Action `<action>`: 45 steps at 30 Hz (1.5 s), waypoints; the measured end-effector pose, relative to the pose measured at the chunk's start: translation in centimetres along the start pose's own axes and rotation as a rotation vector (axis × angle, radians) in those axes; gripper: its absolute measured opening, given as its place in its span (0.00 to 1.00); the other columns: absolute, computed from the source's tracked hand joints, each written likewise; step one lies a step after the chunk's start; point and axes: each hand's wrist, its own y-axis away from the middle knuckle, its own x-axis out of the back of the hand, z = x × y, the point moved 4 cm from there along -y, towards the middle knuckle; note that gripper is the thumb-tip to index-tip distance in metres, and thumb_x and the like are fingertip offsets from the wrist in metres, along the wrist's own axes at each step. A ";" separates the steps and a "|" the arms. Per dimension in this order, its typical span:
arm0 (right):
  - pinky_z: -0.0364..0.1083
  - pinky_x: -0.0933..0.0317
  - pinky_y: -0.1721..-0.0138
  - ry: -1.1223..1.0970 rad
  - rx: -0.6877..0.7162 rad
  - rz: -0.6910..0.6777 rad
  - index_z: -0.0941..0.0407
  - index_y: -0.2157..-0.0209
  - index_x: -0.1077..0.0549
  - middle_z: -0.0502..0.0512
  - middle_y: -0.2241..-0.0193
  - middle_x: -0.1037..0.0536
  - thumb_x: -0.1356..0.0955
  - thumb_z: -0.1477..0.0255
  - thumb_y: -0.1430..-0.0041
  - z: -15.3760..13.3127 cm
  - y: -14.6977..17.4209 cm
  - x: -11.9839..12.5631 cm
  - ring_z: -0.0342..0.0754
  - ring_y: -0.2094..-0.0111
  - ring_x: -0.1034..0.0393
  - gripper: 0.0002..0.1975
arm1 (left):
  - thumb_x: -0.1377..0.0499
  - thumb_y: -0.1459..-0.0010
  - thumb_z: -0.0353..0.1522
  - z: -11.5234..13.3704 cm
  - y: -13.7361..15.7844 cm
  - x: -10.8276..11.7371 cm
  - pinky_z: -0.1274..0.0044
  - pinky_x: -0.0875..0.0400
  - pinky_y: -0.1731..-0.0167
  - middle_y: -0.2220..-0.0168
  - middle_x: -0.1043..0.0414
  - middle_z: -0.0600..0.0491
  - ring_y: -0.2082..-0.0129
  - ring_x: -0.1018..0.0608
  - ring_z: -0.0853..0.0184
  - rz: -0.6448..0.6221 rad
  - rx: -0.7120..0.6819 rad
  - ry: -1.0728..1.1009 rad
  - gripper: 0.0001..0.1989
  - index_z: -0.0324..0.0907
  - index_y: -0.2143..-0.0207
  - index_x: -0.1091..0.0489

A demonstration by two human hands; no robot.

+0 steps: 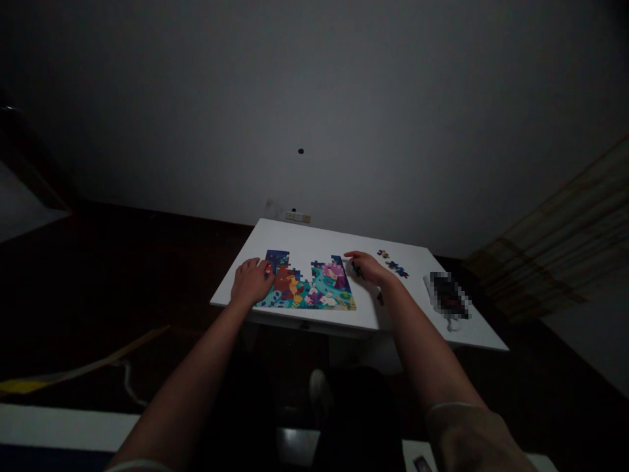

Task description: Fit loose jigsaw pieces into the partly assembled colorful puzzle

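A partly assembled jigsaw puzzle with colourful animals and plants lies on the white table, with a stepped gap along its far side. My left hand rests on the puzzle's left edge, fingers spread flat and holding nothing. My right hand is just beyond the puzzle's right edge, its index finger reaching toward the far right corner and the other fingers curled. A dark puzzle piece shows at those curled fingers, partly hidden by the hand.
Several loose pieces lie on the white table to the right, and another dark piece sits beside my right forearm. A pixelated dark object is near the table's right end. Behind stands a grey wall with a socket.
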 end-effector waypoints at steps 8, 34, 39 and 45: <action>0.48 0.24 0.54 -0.386 0.036 0.005 0.59 0.45 0.14 0.62 0.56 0.11 0.23 0.75 0.41 -2.0 -2.0 -4.0 0.51 0.60 0.18 0.21 | 0.46 0.24 0.42 0.4 0.2 0.6 0.56 0.33 0.30 0.29 0.27 0.38 0.29 0.27 0.45 -0.003 -0.016 -0.012 0.25 0.44 0.34 0.22; 0.45 0.28 0.55 0.018 0.146 0.031 0.58 0.47 0.13 0.59 0.58 0.10 0.27 0.79 0.36 -4.4 -6.2 -7.5 0.50 0.61 0.18 0.17 | 0.44 0.24 0.43 0.3 0.0 0.5 0.55 0.31 0.32 0.31 0.25 0.40 0.31 0.27 0.45 0.002 0.001 -0.033 0.23 0.47 0.35 0.22; 0.47 0.28 0.51 0.153 0.210 0.024 0.57 0.48 0.12 0.60 0.57 0.10 0.26 0.79 0.36 -5.0 -6.5 -7.8 0.52 0.57 0.17 0.16 | 0.45 0.24 0.43 0.4 0.1 0.6 0.55 0.31 0.33 0.32 0.24 0.39 0.33 0.25 0.45 0.004 -0.013 -0.035 0.23 0.46 0.36 0.21; 0.49 0.27 0.48 0.308 0.264 -0.037 0.54 0.50 0.10 0.61 0.54 0.09 0.24 0.77 0.36 -5.4 -6.6 -7.7 0.55 0.54 0.16 0.15 | 0.45 0.25 0.42 0.4 0.1 0.5 0.53 0.31 0.33 0.32 0.24 0.38 0.32 0.26 0.43 0.024 -0.021 -0.027 0.23 0.45 0.35 0.21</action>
